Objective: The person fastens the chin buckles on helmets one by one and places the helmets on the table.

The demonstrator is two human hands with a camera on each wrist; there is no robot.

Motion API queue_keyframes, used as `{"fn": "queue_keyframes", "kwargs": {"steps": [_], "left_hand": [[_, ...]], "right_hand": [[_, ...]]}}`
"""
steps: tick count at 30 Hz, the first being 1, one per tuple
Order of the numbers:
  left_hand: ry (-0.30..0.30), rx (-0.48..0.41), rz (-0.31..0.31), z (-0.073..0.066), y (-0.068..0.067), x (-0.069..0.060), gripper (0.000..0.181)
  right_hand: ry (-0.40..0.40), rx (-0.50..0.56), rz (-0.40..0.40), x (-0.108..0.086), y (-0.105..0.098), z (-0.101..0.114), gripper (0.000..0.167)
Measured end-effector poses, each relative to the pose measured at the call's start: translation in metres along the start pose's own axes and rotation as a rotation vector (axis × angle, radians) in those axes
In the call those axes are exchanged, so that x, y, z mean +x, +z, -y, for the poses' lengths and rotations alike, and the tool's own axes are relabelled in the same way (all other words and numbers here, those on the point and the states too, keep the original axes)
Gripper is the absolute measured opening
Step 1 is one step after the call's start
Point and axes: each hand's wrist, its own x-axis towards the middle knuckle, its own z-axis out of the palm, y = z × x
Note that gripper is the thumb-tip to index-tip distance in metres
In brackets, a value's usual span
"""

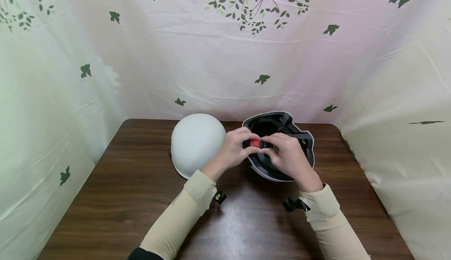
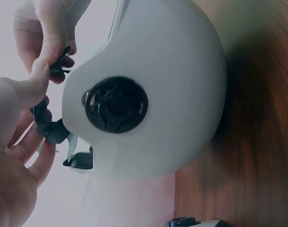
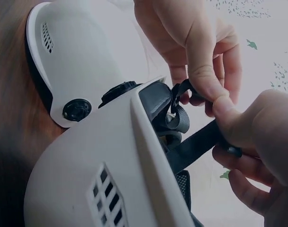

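Note:
An upturned white helmet (image 1: 269, 175) with a black lining lies on the table, its opening facing up. Above that opening, both hands meet at the chin strap buckle (image 1: 255, 143), which has a red part. The left hand (image 1: 233, 147) pinches the buckle's red side between thumb and fingers. From the other side, the right hand (image 1: 289, 156) pinches the black end of the strap (image 3: 196, 146). The thumb tips touch or nearly touch. Fingers cover much of the buckle, so whether its halves are joined cannot be told. A round black knob (image 2: 116, 105) sits on the helmet's side.
A second white helmet (image 1: 197, 144) stands dome up, just left of the upturned one. Both are near the back edge of the brown wooden table (image 1: 141, 181). A white curtain (image 1: 218, 64) with printed leaves and birds hangs behind and at the sides.

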Motion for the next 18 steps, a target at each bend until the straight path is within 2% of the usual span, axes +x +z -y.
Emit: {"fn": "queue_keyframes", "kwargs": {"steps": [4, 10, 12, 18], "left_hand": [[-0.012, -0.051, -0.002, 0.0025, -0.0015, 0.0013, 0.031], [-0.117, -0.096, 0.007, 0.0059, -0.0027, -0.0002, 0.031], [-0.131, -0.112, 0.008, 0.0066, -0.0023, -0.0017, 0.029], [-0.076, -0.069, -0.014, 0.0033, -0.0015, -0.0015, 0.026]], "right_hand": [[0.03, 0.063, -0.042, -0.0004, 0.0006, -0.0015, 0.029], [0.086, 0.08, -0.071, -0.0002, -0.0007, -0.0039, 0.031], [0.091, 0.081, -0.067, -0.0002, -0.0007, -0.0041, 0.031], [0.058, 0.094, -0.096, 0.0004, 0.0011, -0.0041, 0.028]]}}
